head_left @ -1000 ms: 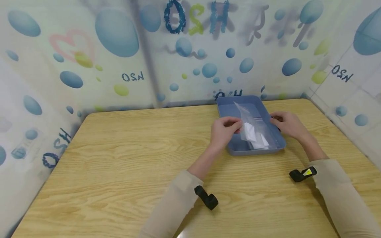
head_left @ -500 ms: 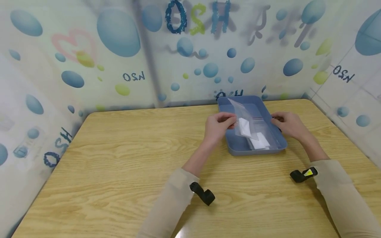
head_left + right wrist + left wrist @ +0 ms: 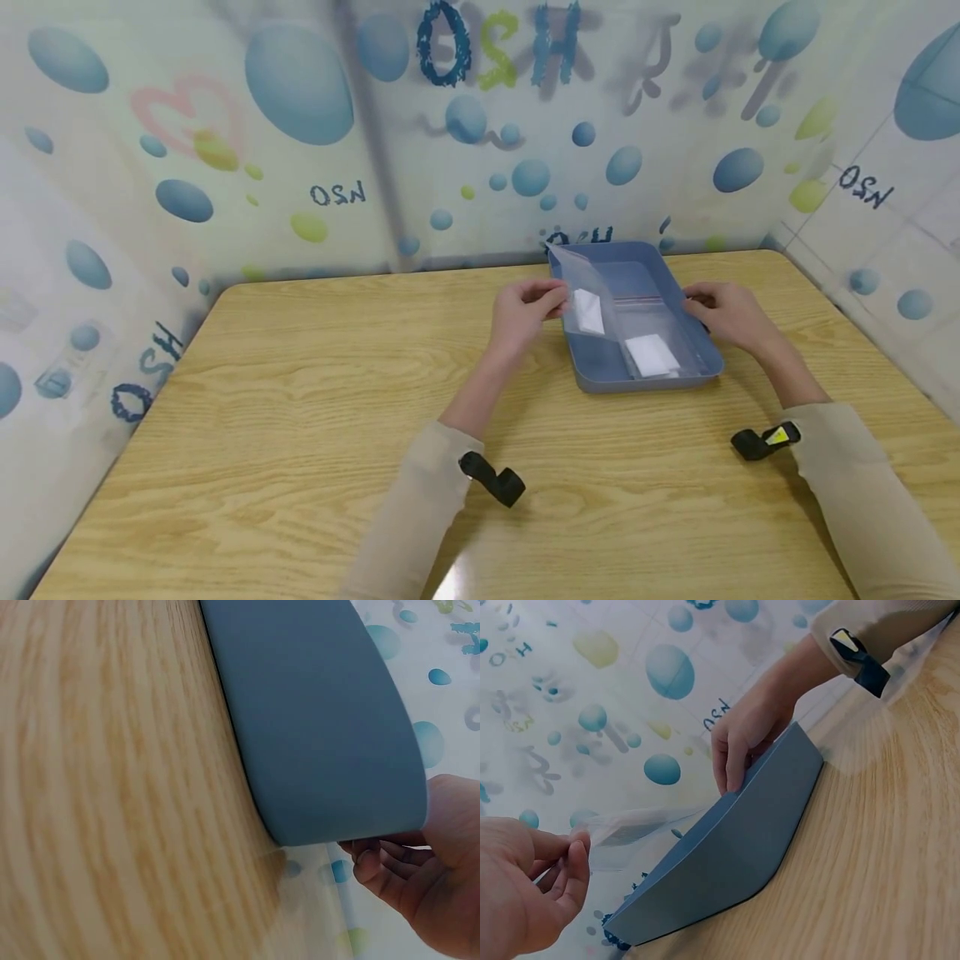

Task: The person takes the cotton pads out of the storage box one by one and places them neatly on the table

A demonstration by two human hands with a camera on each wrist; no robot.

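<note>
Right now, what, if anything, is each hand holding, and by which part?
Left hand pinches a clear bag by its left edge. Right hand grips the tray by its right rim.

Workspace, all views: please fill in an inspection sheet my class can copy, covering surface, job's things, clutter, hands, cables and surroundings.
Surface: wood-grain table.
Job's things: blue-grey tray, a clear bag with white contents lying in it; second clear bag, also with white contents, at its left side.
Clutter: nothing seen.
Hands: left hand pinches the second bag; right hand holds the tray's right rim.
Cables: nothing seen.
Surroundings: spotted, lettered wall covering.
</note>
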